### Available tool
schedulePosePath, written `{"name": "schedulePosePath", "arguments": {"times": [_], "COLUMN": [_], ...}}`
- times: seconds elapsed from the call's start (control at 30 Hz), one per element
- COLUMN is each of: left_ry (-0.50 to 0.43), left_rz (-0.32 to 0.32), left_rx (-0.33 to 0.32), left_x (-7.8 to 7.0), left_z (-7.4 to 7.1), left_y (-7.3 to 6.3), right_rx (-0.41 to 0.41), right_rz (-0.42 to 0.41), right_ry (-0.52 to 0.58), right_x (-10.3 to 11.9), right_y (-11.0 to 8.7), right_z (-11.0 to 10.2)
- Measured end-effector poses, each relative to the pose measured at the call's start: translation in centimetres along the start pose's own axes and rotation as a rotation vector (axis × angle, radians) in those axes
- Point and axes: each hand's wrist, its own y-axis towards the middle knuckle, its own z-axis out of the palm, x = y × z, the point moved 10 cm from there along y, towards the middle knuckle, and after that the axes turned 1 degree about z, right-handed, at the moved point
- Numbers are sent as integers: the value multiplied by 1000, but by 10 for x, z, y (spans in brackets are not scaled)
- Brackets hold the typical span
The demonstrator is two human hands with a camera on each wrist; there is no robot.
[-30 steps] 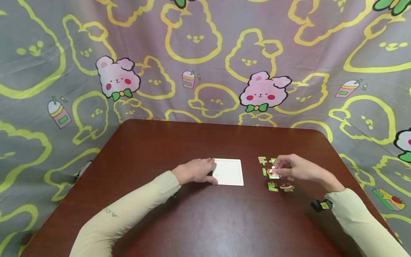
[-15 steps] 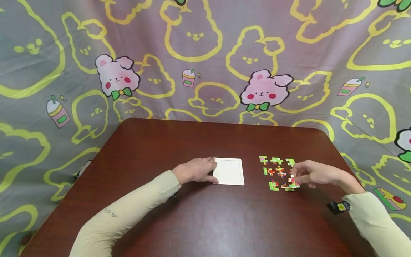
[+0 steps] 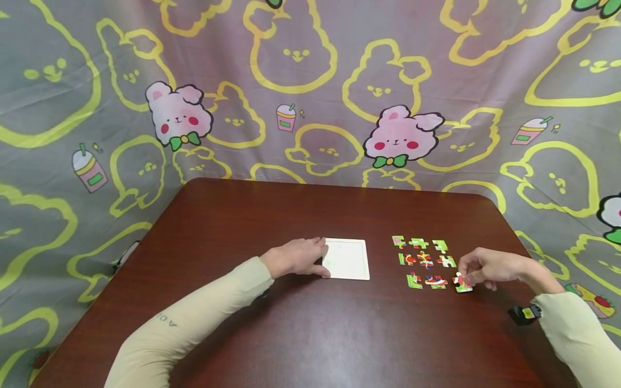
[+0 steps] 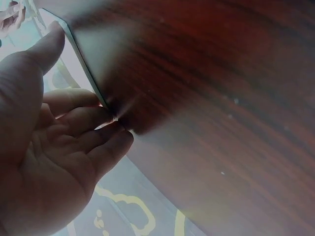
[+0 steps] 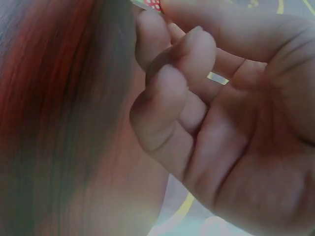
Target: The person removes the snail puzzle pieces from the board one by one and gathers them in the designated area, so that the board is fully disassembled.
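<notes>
In the head view my right hand (image 3: 496,268) pinches a puzzle piece (image 3: 463,283) between thumb and fingers, low over the table at the right of the other pieces. Only a small red, white-dotted corner of that puzzle piece (image 5: 153,4) shows in the right wrist view, at the thumb tip. My left hand (image 3: 296,257) rests at the left edge of a flat white puzzle tray (image 3: 345,260), thumb at the near corner, other fingers at the far one. In the left wrist view, the left hand's fingers (image 4: 101,142) touch the tray's edge, loosely bent.
Several colourful puzzle pieces (image 3: 425,260) lie apart in rough rows between the tray and my right hand. The table (image 3: 310,323) is dark red-brown wood. A patterned cloth (image 3: 310,97) with rabbits hangs behind and at both sides.
My right hand has carried the puzzle piece rightward and toward me, from over the middle of the pieces to the right end of the near row. The left hand has stayed at the tray.
</notes>
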Motion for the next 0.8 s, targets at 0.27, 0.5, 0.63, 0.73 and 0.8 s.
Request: {"name": "schedulePosePath", "arguments": {"times": [0.27,0.5,0.63,0.73,0.8], "left_ry": [17,17,6,7,10], "left_rz": [-2,6,0,-5,-2], "left_rx": [-6,-15,-9,-6,-8], "left_x": [1,2,3,3,2], "left_z": [-1,2,4,3,2], "left_y": [2,5,5,4,4], "right_rx": [-8,-51,-75,-101,-113], "right_rz": [62,141,214,278,296], "right_ry": [10,-24,-61,-81,-82], "right_x": [-13,-17,-17,-17,-17], "right_y": [2,8,8,7,7], "right_z": [1,2,1,-1,-3]}}
